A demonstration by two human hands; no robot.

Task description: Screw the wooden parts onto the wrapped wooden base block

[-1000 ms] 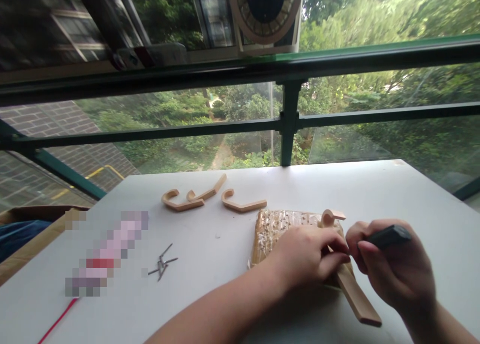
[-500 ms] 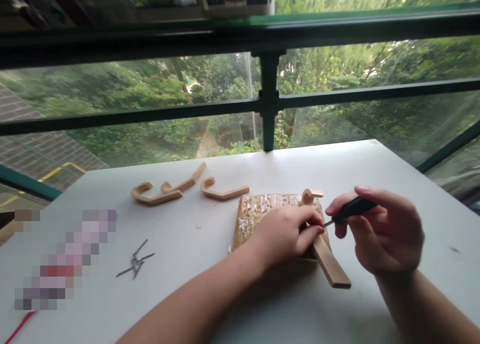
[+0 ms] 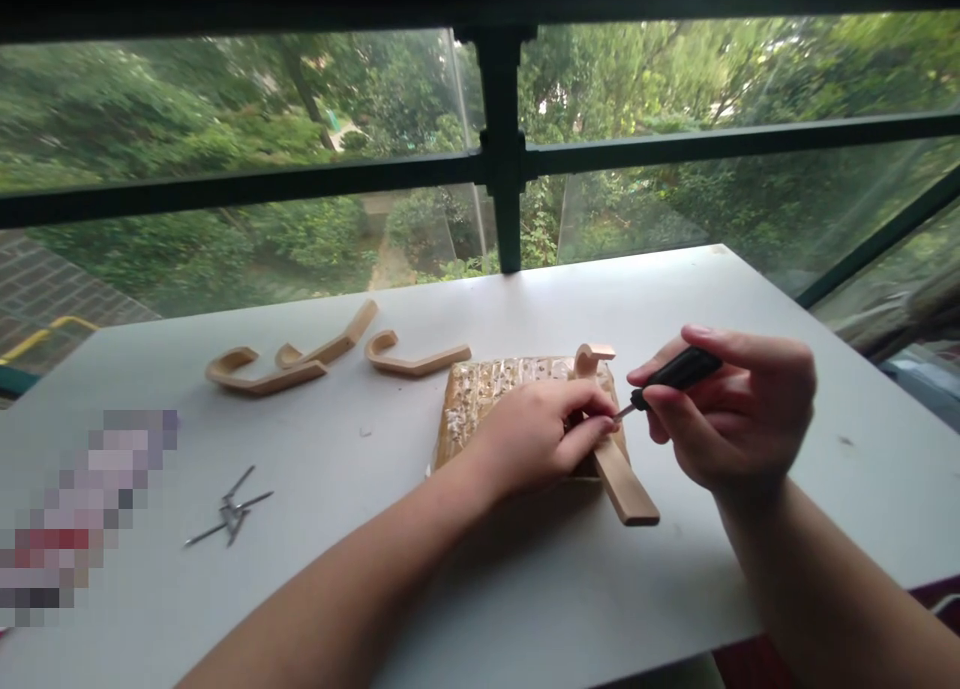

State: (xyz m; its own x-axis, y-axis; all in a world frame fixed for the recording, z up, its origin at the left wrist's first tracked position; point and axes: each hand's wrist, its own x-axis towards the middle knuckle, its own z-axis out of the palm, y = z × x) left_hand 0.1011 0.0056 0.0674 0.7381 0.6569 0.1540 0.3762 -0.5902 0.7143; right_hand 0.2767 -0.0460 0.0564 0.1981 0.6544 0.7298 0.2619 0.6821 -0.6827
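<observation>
A wooden hook piece [image 3: 621, 476] lies across a plastic-wrapped wooden block [image 3: 487, 399] on the white table [image 3: 420, 589]. My left hand [image 3: 536, 437] rests on the block, fingers closed and pressed on the hook piece. My right hand [image 3: 724, 404] grips a black-handled screwdriver [image 3: 671, 374]. The screwdriver's metal tip points left and meets the hook piece right at my left fingertips.
Three more wooden hook pieces [image 3: 266, 369] [image 3: 330, 347] [image 3: 414, 356] lie at the back left of the table. Several loose screws [image 3: 229, 509] sit front left. A blurred-out package [image 3: 75, 514] lies at the left edge. A green window railing [image 3: 501, 159] stands behind the table.
My right hand has turned the screwdriver so its tip points left onto the hook piece. The view has tilted down and shifted; my left hand keeps pressing the piece.
</observation>
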